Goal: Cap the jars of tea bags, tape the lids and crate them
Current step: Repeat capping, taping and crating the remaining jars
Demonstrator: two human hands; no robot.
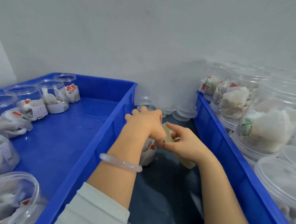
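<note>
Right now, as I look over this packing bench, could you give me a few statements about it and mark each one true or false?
1. The jars in the left crate already have lids on. False: their tops are open.
2. The right hand holds a roll of tape. True.
3. A bracelet sits on the right wrist. False: it is on the left wrist.
4. Clear lids are stacked by the wall between the two crates. True.
5. The left hand is on a jar of tea bags between the crates. True.
</note>
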